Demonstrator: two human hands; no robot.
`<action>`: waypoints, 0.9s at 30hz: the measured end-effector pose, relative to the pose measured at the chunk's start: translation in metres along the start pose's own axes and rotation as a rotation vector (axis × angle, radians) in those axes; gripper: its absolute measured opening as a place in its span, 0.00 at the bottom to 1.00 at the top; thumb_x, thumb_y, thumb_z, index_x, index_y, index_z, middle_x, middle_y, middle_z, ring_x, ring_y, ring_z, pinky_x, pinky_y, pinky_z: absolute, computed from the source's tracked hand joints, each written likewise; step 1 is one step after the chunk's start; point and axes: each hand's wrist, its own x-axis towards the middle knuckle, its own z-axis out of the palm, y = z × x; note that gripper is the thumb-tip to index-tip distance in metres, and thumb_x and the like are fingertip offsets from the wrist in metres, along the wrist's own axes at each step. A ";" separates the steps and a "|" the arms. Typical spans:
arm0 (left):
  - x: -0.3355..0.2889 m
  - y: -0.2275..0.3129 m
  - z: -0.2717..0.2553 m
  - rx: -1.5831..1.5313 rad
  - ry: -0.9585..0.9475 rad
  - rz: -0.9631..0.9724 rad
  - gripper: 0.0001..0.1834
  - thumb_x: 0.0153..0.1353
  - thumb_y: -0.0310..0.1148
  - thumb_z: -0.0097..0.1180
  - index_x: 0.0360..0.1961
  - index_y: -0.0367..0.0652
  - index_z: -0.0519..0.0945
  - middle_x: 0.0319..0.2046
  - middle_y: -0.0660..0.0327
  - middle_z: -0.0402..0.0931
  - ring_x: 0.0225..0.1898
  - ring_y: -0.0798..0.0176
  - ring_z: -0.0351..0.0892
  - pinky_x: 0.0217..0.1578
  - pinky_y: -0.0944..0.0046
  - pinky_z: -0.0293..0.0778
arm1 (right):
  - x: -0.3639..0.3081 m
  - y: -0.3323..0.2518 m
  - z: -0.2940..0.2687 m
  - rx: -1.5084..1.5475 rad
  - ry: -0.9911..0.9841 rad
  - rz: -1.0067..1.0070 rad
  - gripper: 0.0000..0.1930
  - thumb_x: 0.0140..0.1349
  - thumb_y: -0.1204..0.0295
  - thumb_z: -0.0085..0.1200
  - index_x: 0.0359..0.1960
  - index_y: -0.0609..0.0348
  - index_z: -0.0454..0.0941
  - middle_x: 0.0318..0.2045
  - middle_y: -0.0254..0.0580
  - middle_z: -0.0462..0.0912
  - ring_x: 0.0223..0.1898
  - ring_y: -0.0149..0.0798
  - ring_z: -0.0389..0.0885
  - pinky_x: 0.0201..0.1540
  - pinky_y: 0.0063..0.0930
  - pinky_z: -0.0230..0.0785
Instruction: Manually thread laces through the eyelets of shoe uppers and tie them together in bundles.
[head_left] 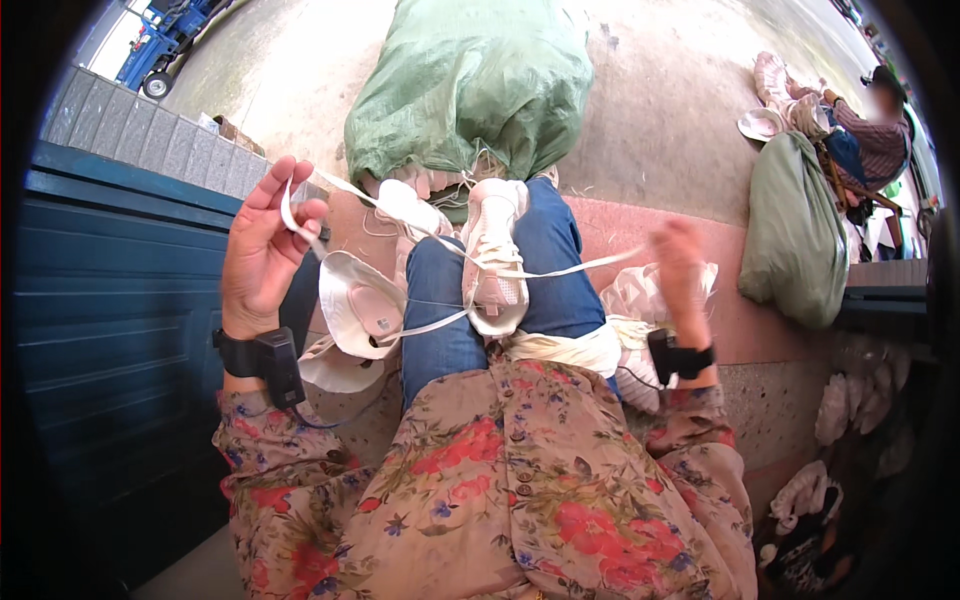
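Note:
A white and pale pink sneaker [494, 240] rests between my thighs, its toe end toward me or away, I cannot tell. A long white shoelace [565, 270] runs across it, drawn out to both sides. My left hand [268, 240] is raised to the left, with the lace caught between its fingers. To the right, my right hand [680, 262] is smeared by motion, and the lace's other length stretches taut to its fingers. A second light shoe [410, 208] lies beyond my left knee.
Beside my left leg is a white and pink shoe piece [358, 305]. Pale shoes in plastic [655, 290] lie by my right leg. A large green sack [470, 80] stands ahead, another sack [795, 230] to the right near a seated person [870, 140]. A blue panelled door [120, 330] borders the left.

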 end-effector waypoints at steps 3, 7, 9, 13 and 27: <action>0.013 -0.011 -0.013 0.061 0.121 0.087 0.16 0.58 0.23 0.45 0.49 0.37 0.69 0.45 0.56 0.70 0.34 0.67 0.77 0.29 0.73 0.73 | -0.025 -0.050 0.037 0.438 -0.369 0.044 0.04 0.49 0.78 0.51 0.27 0.60 0.77 0.24 0.47 0.77 0.30 0.48 0.76 0.35 0.36 0.67; 0.023 -0.015 -0.038 0.256 0.269 0.112 0.11 0.60 0.29 0.49 0.42 0.38 0.74 0.34 0.61 0.74 0.31 0.73 0.73 0.24 0.77 0.68 | -0.034 -0.084 0.065 0.365 -0.706 0.230 0.09 0.55 0.69 0.46 0.28 0.60 0.76 0.25 0.50 0.77 0.30 0.51 0.76 0.33 0.40 0.68; 0.026 -0.014 -0.032 0.243 0.450 0.089 0.10 0.60 0.30 0.48 0.41 0.37 0.73 0.28 0.64 0.71 0.32 0.74 0.69 0.20 0.79 0.63 | -0.040 -0.078 0.079 0.317 -0.714 0.217 0.09 0.55 0.69 0.45 0.26 0.61 0.76 0.24 0.51 0.77 0.29 0.51 0.76 0.32 0.41 0.67; 0.033 0.024 -0.030 -0.325 0.399 -0.015 0.13 0.62 0.35 0.46 0.40 0.35 0.70 0.26 0.66 0.67 0.27 0.76 0.64 0.17 0.81 0.56 | -0.038 -0.079 0.087 0.056 -0.588 0.063 0.08 0.52 0.73 0.43 0.19 0.61 0.73 0.22 0.49 0.74 0.28 0.50 0.74 0.30 0.41 0.66; -0.018 -0.147 -0.002 0.705 0.228 -0.444 0.09 0.61 0.32 0.45 0.34 0.39 0.75 0.19 0.69 0.66 0.17 0.78 0.62 0.17 0.77 0.62 | -0.023 -0.075 0.095 -0.059 -0.676 -0.110 0.06 0.47 0.73 0.44 0.22 0.58 0.75 0.25 0.45 0.74 0.32 0.47 0.74 0.34 0.40 0.67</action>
